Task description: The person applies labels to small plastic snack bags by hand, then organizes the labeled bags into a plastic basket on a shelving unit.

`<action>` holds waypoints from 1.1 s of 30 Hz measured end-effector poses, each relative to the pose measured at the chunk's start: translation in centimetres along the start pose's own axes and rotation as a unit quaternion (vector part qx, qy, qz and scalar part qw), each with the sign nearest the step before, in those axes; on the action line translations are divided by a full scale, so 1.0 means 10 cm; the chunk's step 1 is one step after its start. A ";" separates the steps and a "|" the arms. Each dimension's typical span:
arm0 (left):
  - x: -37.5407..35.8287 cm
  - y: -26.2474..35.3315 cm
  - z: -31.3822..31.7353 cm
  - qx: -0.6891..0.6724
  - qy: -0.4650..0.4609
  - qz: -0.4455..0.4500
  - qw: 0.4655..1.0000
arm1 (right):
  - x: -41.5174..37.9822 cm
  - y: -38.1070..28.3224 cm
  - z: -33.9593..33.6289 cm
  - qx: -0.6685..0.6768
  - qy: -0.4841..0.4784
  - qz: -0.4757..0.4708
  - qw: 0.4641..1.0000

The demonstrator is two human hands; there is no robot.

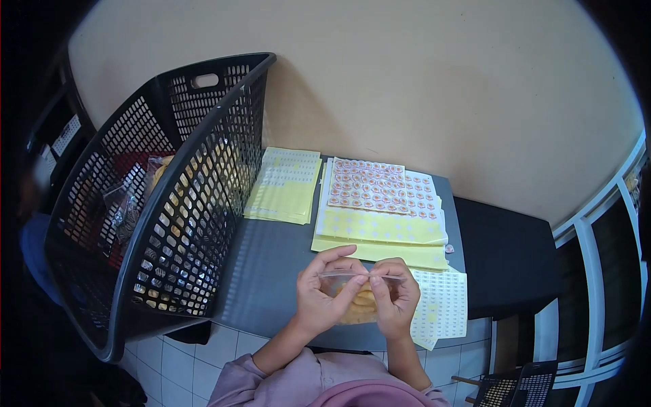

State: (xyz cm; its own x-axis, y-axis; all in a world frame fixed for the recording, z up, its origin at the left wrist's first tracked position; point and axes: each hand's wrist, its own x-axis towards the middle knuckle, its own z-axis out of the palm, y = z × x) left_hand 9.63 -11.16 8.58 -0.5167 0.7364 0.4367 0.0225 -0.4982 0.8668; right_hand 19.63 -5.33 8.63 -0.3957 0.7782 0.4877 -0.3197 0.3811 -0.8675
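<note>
Between my hands is a clear zip bag with yellowish chip-like pieces inside. My left hand pinches its top edge near the middle, thumb against the strip, with the index finger raised. Close beside it, my right hand pinches the same edge, both thumbs almost meeting. The bag hangs upright over the front of the grey table. Just beyond my hands lie yellow backing sheets, and above them a sheet of round red-and-orange stickers.
A tall black plastic basket with packed bags inside stands at the left. Yellow label sheets lie beside it, and a white label sheet overhangs the front right edge. One loose sticker rests at the right. A person's blue sleeve shows far left.
</note>
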 end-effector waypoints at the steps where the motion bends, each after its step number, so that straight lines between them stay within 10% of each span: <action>1: 0.00 0.00 0.01 -0.003 0.003 -0.005 1.000 | 0.00 0.00 0.00 -0.003 0.005 -0.003 1.000; 33: 0.05 -0.07 0.11 -0.013 0.030 -0.034 0.999 | 0.02 0.13 -0.02 0.005 0.027 -0.009 1.000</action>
State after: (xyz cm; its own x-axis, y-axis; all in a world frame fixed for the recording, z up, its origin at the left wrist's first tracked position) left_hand 10.27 -9.94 8.51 -0.5661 0.7413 0.3606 -0.0371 -0.4599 0.8872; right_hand 19.29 -4.59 7.56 -0.3429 0.7969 0.4973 -0.3352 0.3908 -0.8573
